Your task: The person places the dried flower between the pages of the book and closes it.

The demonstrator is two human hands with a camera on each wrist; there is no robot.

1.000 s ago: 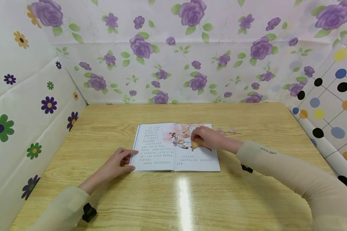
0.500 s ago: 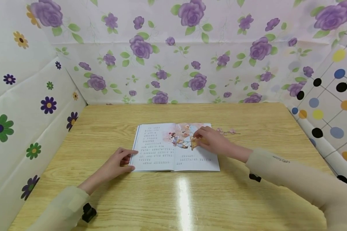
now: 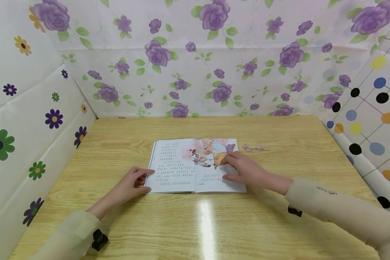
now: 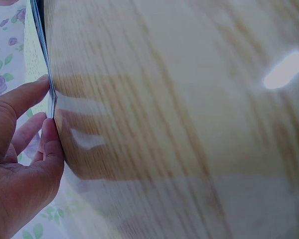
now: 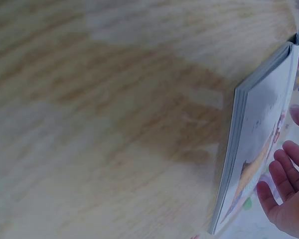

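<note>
An open book (image 3: 175, 169) lies on the wooden table, text on its left page and a coloured picture on the right one. At its left edge my left hand (image 3: 130, 186) rests with the index finger on the page margin and the thumb by the near corner. In the left wrist view those digits (image 4: 27, 97) touch the thin page edges (image 4: 52, 102). Over the right page is my right hand (image 3: 248, 171), fingers loosely extended and thumb apart, covering part of the picture. The right wrist view shows these fingers (image 5: 284, 181) relaxed above the page (image 5: 261, 117), holding nothing.
The table (image 3: 169, 224) has floral cloth (image 3: 195, 83) behind it and patterned cloth on both sides. A sprig of pink blossoms (image 3: 258, 148) shows just right of the book. Small black devices (image 3: 99, 240) sit under both wrists.
My right hand has drawn back toward the near right, its fingers spreading apart from a gathered pose and uncovering more of the picture. The left hand and book have stayed put.
</note>
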